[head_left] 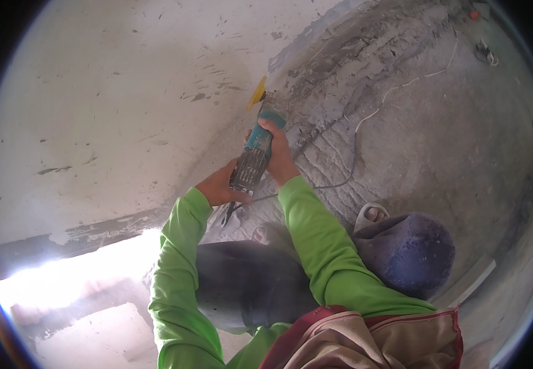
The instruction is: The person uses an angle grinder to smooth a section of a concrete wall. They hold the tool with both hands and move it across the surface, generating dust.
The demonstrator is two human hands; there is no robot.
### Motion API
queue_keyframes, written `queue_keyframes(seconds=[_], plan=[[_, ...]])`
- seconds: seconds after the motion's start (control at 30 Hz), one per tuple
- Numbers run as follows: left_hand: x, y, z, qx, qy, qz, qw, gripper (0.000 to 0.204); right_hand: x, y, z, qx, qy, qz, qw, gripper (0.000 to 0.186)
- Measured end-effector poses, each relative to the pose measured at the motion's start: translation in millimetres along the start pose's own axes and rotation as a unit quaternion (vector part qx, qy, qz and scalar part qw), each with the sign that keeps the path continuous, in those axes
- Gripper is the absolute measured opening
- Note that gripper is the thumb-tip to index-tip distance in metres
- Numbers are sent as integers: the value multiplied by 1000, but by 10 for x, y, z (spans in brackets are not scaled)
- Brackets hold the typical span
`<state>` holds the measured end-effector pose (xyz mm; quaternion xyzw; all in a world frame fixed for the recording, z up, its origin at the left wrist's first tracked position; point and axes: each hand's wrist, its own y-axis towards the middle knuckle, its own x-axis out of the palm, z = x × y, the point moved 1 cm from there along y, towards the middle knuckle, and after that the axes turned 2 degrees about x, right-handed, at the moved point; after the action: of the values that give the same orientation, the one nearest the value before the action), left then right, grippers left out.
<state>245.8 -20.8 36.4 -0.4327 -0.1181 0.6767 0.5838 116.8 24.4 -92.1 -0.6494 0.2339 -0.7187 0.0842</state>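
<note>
Both my hands hold a teal and dark angle grinder [255, 154], its body tilted with the head up and to the right. A yellow disc [256, 93] sits at its far end, edge-on and close to the pale wall [125, 111]; whether it touches cannot be told. My right hand [280, 150] wraps the teal front part, thumb on top. My left hand [220, 184] grips the rear of the body, near where a dark cord [260, 198] leaves it.
The cord runs right and joins a white cable [396, 89] across the dusty grey floor [439, 147]. Rough debris [352, 55] lines the wall's foot. My bent knees [408, 255] and sandalled foot [372, 215] are close below. Bright light [82, 277] falls at lower left.
</note>
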Motion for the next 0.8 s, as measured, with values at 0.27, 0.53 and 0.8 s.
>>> queue_keyframes(seconds=[0.27, 0.53, 0.8], plan=[[-50, 63, -173, -9, -36, -13, 999, 90, 47, 20, -41, 2, -14, -3, 1000, 37], [-106, 179, -268, -14, -47, -10, 999, 87, 5, 176, -40, 5, 12, 26, 1000, 33], [-174, 291, -251, -35, -61, -10, 997, 89, -6, 279, -68, 17, 41, 41, 998, 31]])
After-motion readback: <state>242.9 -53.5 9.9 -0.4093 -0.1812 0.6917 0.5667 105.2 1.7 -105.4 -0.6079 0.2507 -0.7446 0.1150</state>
